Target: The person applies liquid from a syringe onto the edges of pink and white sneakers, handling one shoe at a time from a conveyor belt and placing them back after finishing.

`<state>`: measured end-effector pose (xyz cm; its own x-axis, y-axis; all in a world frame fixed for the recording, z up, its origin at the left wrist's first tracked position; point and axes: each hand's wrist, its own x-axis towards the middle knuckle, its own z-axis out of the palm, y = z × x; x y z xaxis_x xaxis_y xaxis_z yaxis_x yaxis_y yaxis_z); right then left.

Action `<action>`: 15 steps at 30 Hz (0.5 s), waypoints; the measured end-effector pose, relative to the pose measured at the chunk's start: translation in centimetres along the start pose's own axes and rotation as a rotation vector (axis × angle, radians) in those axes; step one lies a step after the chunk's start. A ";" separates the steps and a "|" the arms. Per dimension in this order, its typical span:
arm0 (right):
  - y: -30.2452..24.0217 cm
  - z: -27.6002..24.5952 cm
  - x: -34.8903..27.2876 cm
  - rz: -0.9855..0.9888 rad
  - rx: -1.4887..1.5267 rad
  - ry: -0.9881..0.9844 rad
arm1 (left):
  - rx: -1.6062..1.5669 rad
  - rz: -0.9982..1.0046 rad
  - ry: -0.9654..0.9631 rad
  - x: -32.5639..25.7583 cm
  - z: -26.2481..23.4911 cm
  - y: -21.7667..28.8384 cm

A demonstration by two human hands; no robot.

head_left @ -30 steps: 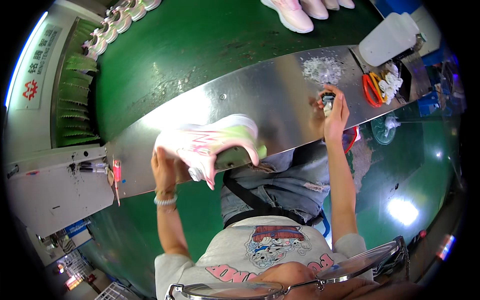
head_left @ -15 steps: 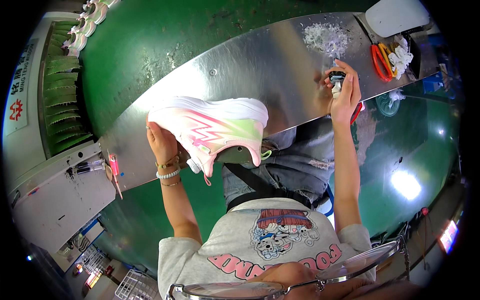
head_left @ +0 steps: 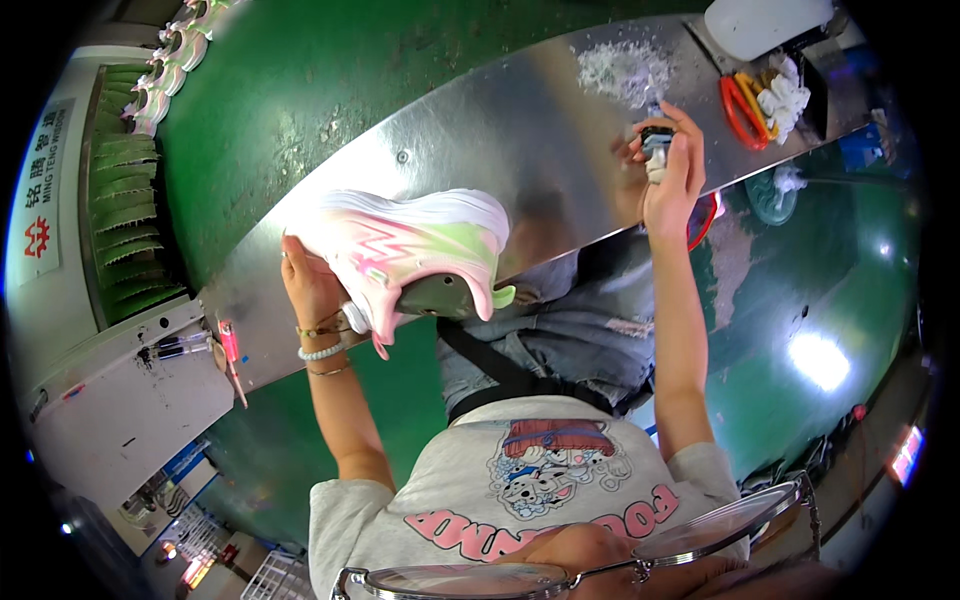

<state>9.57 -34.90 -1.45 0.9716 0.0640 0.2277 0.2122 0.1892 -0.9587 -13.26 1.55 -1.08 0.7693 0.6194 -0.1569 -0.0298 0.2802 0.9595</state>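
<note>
A pink, white and light-green sneaker (head_left: 425, 235) is held on its side, with its white sole toward the far side and its opening toward me. My left hand (head_left: 312, 285) grips it at the toe end; part of the fingers is hidden by the shoe. Off to the right, my right hand (head_left: 676, 165) is closed around a small tool (head_left: 655, 145) with black, blue-grey and whitish parts. Its exact kind is unclear. The tool's thin end points toward a heap of white shreds (head_left: 622, 74) on the metal table (head_left: 500, 130).
Orange-handled scissors (head_left: 742, 112), crumpled white material (head_left: 783, 100) and a white container (head_left: 765, 25) occupy the table's far right. A pink brush-like tool (head_left: 230, 345) lies at the left end. More sneakers (head_left: 165, 75) stand by green flaps (head_left: 125, 205) at the upper left.
The view has shifted slightly. The sneaker is tilted a little differently, its heel end moving left with my left hand. My right hand still holds the small tool.
</note>
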 end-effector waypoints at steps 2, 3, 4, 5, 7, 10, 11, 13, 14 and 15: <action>-0.4 -0.1 0.1 -0.021 0.096 -0.041 | 0.068 -0.051 0.092 1.6 3.2 1.3; -0.4 -0.7 0.3 -0.078 0.102 -0.074 | 0.151 -0.122 0.181 2.4 5.3 1.7; -0.6 -0.2 0.0 -0.092 0.046 -0.060 | 0.316 -0.153 0.247 3.5 4.6 2.2; -0.8 -0.5 -0.2 -0.062 0.017 -0.065 | 0.411 -0.157 0.233 3.0 6.0 2.7; 0.5 -0.9 -0.6 -0.092 0.008 -0.097 | 0.422 -0.132 0.195 2.3 5.9 2.5; -0.4 0.5 -1.3 -0.159 -0.058 -0.029 | 0.362 -0.284 0.123 -1.6 3.5 3.5; -1.0 0.5 -1.3 -0.149 -0.038 -0.010 | 0.277 -0.324 0.113 -3.6 4.8 4.4; -1.6 0.8 -1.4 -0.158 0.002 0.015 | 0.245 -0.412 0.047 -7.0 5.0 3.8; -2.1 0.1 -1.2 -0.153 0.035 0.027 | 0.292 -0.529 -0.033 -8.5 6.2 3.6; -2.3 0.2 -1.2 -0.136 0.081 0.020 | 0.348 -0.636 -0.102 -10.2 6.9 4.0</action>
<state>7.89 -35.26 0.54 0.9366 0.0126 0.3502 0.3337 0.2731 -0.9023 -16.81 -8.72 6.00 0.6263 0.3380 -0.7025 0.6341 0.3034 0.7113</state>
